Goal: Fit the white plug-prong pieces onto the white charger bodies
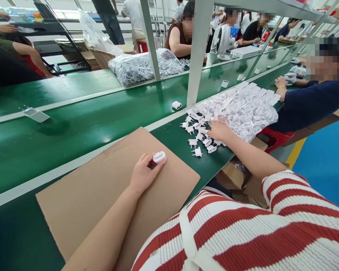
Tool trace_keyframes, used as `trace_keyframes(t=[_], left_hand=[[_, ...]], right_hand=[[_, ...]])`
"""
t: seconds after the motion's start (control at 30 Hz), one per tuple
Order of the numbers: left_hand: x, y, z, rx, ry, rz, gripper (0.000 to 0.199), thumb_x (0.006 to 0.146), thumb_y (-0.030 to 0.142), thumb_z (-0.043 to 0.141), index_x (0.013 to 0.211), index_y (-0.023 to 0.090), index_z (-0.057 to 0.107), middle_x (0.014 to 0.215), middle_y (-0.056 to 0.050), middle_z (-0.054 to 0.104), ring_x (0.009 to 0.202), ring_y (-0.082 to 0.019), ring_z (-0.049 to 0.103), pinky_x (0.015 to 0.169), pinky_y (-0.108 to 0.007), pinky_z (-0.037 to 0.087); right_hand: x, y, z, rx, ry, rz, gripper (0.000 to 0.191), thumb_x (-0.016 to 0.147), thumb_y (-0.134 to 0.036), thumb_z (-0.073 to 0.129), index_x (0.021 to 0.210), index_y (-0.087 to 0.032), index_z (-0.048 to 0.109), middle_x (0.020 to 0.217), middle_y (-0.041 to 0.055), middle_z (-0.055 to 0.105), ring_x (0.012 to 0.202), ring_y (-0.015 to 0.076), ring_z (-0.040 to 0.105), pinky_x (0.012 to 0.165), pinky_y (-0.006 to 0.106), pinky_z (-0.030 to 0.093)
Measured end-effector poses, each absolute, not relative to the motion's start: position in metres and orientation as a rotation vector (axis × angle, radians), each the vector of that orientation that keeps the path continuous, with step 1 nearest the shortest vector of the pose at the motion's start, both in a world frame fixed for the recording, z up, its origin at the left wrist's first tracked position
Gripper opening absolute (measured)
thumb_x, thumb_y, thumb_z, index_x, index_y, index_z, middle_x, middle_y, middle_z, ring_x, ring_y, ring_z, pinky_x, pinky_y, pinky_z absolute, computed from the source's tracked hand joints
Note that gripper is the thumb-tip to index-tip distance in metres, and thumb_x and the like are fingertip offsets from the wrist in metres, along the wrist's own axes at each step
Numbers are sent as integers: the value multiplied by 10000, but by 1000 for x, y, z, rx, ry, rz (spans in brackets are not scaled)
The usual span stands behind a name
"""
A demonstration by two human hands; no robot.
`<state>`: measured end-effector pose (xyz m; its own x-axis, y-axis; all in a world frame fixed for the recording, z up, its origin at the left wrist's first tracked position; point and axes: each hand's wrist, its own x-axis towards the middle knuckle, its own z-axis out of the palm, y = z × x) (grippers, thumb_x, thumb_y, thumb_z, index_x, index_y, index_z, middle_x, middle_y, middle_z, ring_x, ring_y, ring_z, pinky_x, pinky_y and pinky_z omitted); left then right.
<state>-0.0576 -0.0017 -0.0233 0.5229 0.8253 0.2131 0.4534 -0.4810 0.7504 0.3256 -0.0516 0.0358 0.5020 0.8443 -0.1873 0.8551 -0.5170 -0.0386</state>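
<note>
My left hand (143,174) is closed around a white charger housing (159,156), its fingers on one side and the thumb on the other. It rests just over a brown cardboard sheet (107,188). To the right, my right hand (220,130) reaches into loose white two-pin plug pieces (197,152) at the edge of a larger pile. Its fingers are bent among the pieces and partly hidden, so what they grip, if anything, is unclear. Behind that hand lies a clear plastic bag (243,109) full of similar white parts.
A green conveyor belt (115,124) runs beyond the white rail, carrying a white housing (176,105) and a white charger (36,114). A metal post (197,56) rises near the pile. A co-worker in a dark sleeve (313,101) sits at the right; others work across the belt.
</note>
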Motion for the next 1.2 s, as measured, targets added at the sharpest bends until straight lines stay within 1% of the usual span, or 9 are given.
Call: trace_keyframes(t=[0.1,0.3,0.5,0.6,0.7,0.83,0.97,1.1,1.2], left_hand=[[-57,-3,-22,2142,1026,769,288,950,494,731,878,219,682,925,-42,656,806,-188,583,695,-290,469],[-56,-7,-17,2096,1055,759,274,938,497,743,970,225,726,966,-48,675,835,-197,600,708,-294,487],[-57,-6,-19,2098,1062,752,287,934,500,744,1017,226,743,960,-49,671,846,-201,604,733,-303,500],[-56,-4,-19,2104,1052,766,288,936,504,740,1010,226,741,958,-46,667,839,-196,606,727,-303,498],[-54,-7,-18,2092,1077,778,320,928,534,739,995,221,738,958,-51,669,833,-200,616,711,-308,496],[-54,-13,-17,1986,1144,817,367,895,561,764,1014,215,738,959,-53,685,826,-201,629,709,-305,509],[-54,-1,-11,1796,1300,839,464,807,579,833,1061,200,748,960,-49,719,775,-186,619,699,-305,514],[-60,56,6,1708,1576,928,447,773,509,853,1063,185,747,918,-32,720,745,-181,605,694,-308,498],[-70,118,15,1689,1747,1053,318,796,389,824,996,178,695,952,-36,704,864,-205,620,794,-318,500]], right_hand=[[321,-62,40,2581,1520,-270,634,961,-469,640,1432,-63,521,1657,338,308,1322,494,576,1069,511,485],[305,-78,60,2437,1640,-271,446,980,-347,579,1373,-136,565,1462,264,518,1403,504,481,1065,512,482],[279,-69,86,2466,1614,-200,332,989,-215,493,1262,-243,680,1097,148,730,1060,337,697,892,426,545],[265,-45,84,2485,1764,-184,390,951,-123,512,1249,-259,724,1192,123,746,1127,317,691,905,395,545],[253,-17,70,2431,1871,-277,517,898,-50,561,1338,-275,710,1323,105,723,1235,311,651,947,372,551],[250,0,52,2375,1954,-281,543,898,-69,583,1393,-258,699,1384,126,681,1351,336,551,1015,398,547],[264,-4,41,2428,2091,-287,547,903,-77,541,1378,-279,720,1306,124,659,1294,329,569,960,398,556],[273,-8,32,2683,2359,-606,366,917,-189,590,1242,-248,749,1123,74,676,981,245,667,932,384,560],[269,-7,31,2917,2433,-1281,329,818,-296,754,1139,-235,718,992,23,693,833,194,666,913,387,582]])
